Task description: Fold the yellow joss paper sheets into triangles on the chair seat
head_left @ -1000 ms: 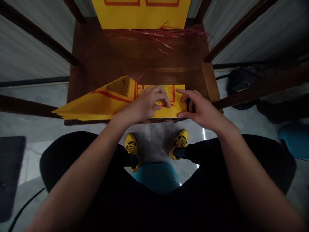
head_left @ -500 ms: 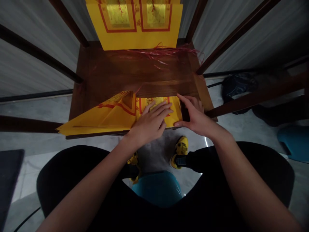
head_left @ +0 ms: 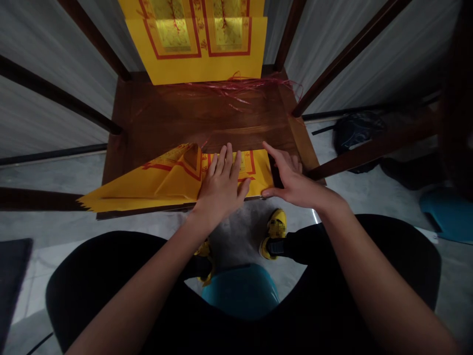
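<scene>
A stack of yellow paper sheets (head_left: 173, 185) with red printed frames lies along the near edge of a brown wooden board (head_left: 207, 116). Its left part rises in a loose fold, while the right part lies flat. My left hand (head_left: 223, 182) rests flat on the paper just right of the fold, fingers stretched out and pointing away from me. At the paper's right edge is my right hand (head_left: 286, 175), thumb and index finger spread wide along the near and far corners. The paper's underside is hidden.
More yellow printed paper (head_left: 207, 69) stands at the board's far side, with pink plastic strings (head_left: 236, 88) before it. Dark wooden bars (head_left: 340, 54) rise around the board. A blue stool (head_left: 240, 291) is below me, a dark bag (head_left: 358, 130) on the floor at right.
My left hand has turned, its fingers swinging from pointing right to pointing away from me. My right hand stays at the paper's right edge. The whole view has shifted slightly.
</scene>
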`<action>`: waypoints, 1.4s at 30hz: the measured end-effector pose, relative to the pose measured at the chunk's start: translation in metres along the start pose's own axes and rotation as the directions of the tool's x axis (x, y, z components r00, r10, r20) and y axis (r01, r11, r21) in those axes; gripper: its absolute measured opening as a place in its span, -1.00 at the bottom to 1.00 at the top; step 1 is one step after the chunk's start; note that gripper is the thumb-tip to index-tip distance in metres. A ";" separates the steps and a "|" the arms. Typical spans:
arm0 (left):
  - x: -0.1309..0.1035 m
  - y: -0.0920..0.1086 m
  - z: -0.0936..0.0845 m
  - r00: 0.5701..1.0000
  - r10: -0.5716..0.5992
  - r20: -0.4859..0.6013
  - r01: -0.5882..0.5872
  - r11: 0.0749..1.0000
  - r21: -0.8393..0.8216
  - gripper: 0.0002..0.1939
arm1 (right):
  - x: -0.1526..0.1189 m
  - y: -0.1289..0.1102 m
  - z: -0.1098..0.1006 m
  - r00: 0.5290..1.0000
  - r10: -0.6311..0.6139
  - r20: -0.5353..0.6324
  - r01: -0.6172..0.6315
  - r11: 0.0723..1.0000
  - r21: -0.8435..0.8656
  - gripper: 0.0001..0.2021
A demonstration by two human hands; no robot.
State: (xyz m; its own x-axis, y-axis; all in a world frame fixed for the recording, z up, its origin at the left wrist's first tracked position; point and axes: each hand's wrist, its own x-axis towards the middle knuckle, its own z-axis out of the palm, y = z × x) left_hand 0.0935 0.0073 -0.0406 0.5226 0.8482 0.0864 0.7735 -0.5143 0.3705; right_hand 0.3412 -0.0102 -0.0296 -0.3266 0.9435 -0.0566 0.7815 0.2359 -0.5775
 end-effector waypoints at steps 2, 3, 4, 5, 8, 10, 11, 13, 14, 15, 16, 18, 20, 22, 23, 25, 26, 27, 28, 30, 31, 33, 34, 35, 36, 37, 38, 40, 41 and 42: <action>0.003 0.000 0.000 0.999 -0.026 0.023 0.026 1.000 0.001 -0.20 | -0.001 -0.002 0.000 1.000 -0.011 -0.010 0.011 1.000 0.020 0.21; 0.004 -0.001 0.001 0.999 -0.034 0.029 0.034 0.999 -0.003 -0.19 | -0.001 -0.004 0.000 0.999 -0.021 -0.033 0.021 0.999 0.027 0.23; 0.005 -0.002 0.003 0.999 -0.036 0.026 0.036 0.999 -0.014 -0.18 | -0.002 -0.007 0.000 0.997 -0.032 -0.064 0.034 0.999 0.030 0.26; 0.005 -0.004 0.006 0.999 -0.032 0.013 0.032 0.999 -0.028 -0.17 | -0.004 -0.011 0.000 0.994 -0.044 -0.102 0.048 0.998 0.029 0.30; 0.006 -0.010 0.020 0.998 -0.001 -0.063 -0.002 0.998 -0.055 -0.16 | -0.009 -0.029 0.002 0.976 -0.104 -0.189 0.109 0.994 0.021 0.35; 0.007 -0.015 0.028 0.995 0.005 -0.102 -0.010 0.999 -0.045 -0.14 | -0.014 -0.042 0.009 0.968 -0.167 -0.189 0.170 0.985 -0.002 0.26; 0.008 -0.017 0.031 0.995 0.008 -0.103 -0.011 0.999 -0.035 -0.14 | -0.017 -0.047 0.014 0.965 -0.201 -0.170 0.200 0.979 -0.028 0.20; 0.009 -0.021 0.034 0.997 0.016 -0.078 -0.017 1.000 -0.015 -0.16 | -0.022 -0.055 0.028 0.961 -0.256 -0.105 0.246 0.964 -0.096 0.10; 0.009 -0.023 0.034 0.998 0.022 -0.060 -0.022 1.000 -0.006 -0.18 | -0.025 -0.057 0.037 0.962 -0.264 -0.066 0.254 0.959 -0.129 0.08; 0.010 -0.024 0.034 0.999 0.029 -0.046 -0.029 1.000 0.002 -0.21 | -0.028 -0.058 0.045 0.965 -0.257 -0.046 0.248 0.956 -0.156 0.07; 0.010 -0.026 0.034 0.999 0.035 -0.037 -0.035 0.999 0.010 -0.25 | -0.030 -0.058 0.053 0.968 -0.248 -0.036 0.238 0.954 -0.184 0.06; 0.010 -0.031 0.035 0.998 0.043 -0.050 -0.042 0.999 0.024 -0.29 | -0.033 -0.057 0.064 0.972 -0.234 -0.034 0.220 0.948 -0.231 0.05; 0.009 -0.034 0.038 0.995 0.041 -0.096 -0.037 0.999 0.038 -0.28 | -0.034 -0.056 0.068 0.973 -0.229 -0.035 0.211 0.940 -0.270 0.01; 0.007 -0.037 0.043 0.989 0.019 -0.148 -0.012 0.999 0.048 -0.26 | -0.035 -0.055 0.067 0.974 -0.221 -0.039 0.200 0.933 -0.299 -0.03; 0.006 -0.037 0.044 0.986 0.003 -0.164 0.005 0.999 0.051 -0.25 | -0.035 -0.056 0.066 0.975 -0.219 -0.044 0.195 0.931 -0.309 -0.04; 0.006 -0.036 0.047 0.985 -0.037 -0.168 0.045 0.998 0.045 -0.23 | -0.038 -0.057 0.066 0.975 -0.216 -0.059 0.186 0.929 -0.319 -0.07; 0.006 -0.035 0.047 0.986 -0.056 -0.158 0.063 0.997 0.038 -0.22 | -0.039 -0.058 0.067 0.975 -0.210 -0.067 0.179 0.932 -0.316 -0.09; 0.007 -0.034 0.047 0.986 -0.075 -0.151 0.081 0.996 0.028 -0.22 | -0.041 -0.059 0.069 0.976 -0.200 -0.081 0.166 0.936 -0.311 -0.11; 0.007 -0.033 0.046 0.985 -0.091 -0.147 0.094 0.995 0.016 -0.22 | -0.042 -0.061 0.071 0.977 -0.185 -0.100 0.147 0.941 -0.305 -0.12; 0.008 -0.033 0.042 0.986 -0.094 -0.134 0.094 0.996 -0.008 -0.21 | -0.044 -0.066 0.075 0.977 -0.154 -0.146 0.106 0.949 -0.297 -0.13; 0.008 -0.034 0.039 0.989 -0.086 -0.119 0.084 0.996 -0.016 -0.21 | -0.043 -0.069 0.075 0.974 -0.144 -0.172 0.089 0.952 -0.292 -0.14; 0.009 -0.035 0.031 0.996 -0.066 -0.067 0.065 0.998 -0.017 -0.19 | -0.039 -0.074 0.072 0.969 -0.124 -0.215 0.062 0.960 -0.274 -0.26; 0.009 -0.036 0.028 0.997 -0.060 -0.039 0.059 0.998 -0.014 -0.18 | -0.035 -0.076 0.068 0.967 -0.109 -0.230 0.047 0.964 -0.260 -0.36; 0.010 -0.036 0.026 0.998 -0.062 -0.020 0.062 0.998 -0.010 -0.17 | -0.030 -0.077 0.063 0.967 -0.085 -0.241 0.024 0.969 -0.246 -0.47; 0.010 -0.036 0.025 0.998 -0.069 -0.013 0.069 0.998 -0.007 -0.17 | -0.024 -0.077 0.058 0.967 -0.053 -0.248 -0.007 0.972 -0.234 -0.56; 0.011 -0.035 0.026 0.997 -0.078 -0.018 0.078 0.997 -0.005 -0.17 | -0.018 -0.078 0.053 0.967 -0.012 -0.253 -0.046 0.973 -0.226 -0.62; 0.011 -0.035 0.028 0.996 -0.089 -0.032 0.088 0.996 -0.003 -0.18 | -0.011 -0.078 0.048 0.967 0.033 -0.254 -0.088 0.973 -0.212 -0.68; 0.013 -0.034 0.035 0.991 -0.109 -0.074 0.110 0.994 0.009 -0.19 | 0.003 -0.078 0.039 0.965 0.120 -0.232 -0.165 0.968 -0.187 -0.74; 0.013 -0.033 0.038 0.988 -0.118 -0.095 0.120 0.993 0.017 -0.20 | 0.009 -0.079 0.036 0.965 0.162 -0.208 -0.202 0.962 -0.186 -0.73; 0.013 -0.034 0.040 0.986 -0.126 -0.111 0.129 0.991 0.022 -0.21 | 0.014 -0.081 0.033 0.963 0.202 -0.176 -0.236 0.952 -0.197 -0.71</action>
State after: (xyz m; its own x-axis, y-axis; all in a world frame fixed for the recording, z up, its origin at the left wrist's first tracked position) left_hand 0.0888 0.0308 -0.0887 0.3779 0.9150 0.1415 0.8423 -0.4032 0.3577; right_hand 0.2558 -0.0235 -0.0107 -0.0630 0.9976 -0.0283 0.9254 0.0478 -0.3760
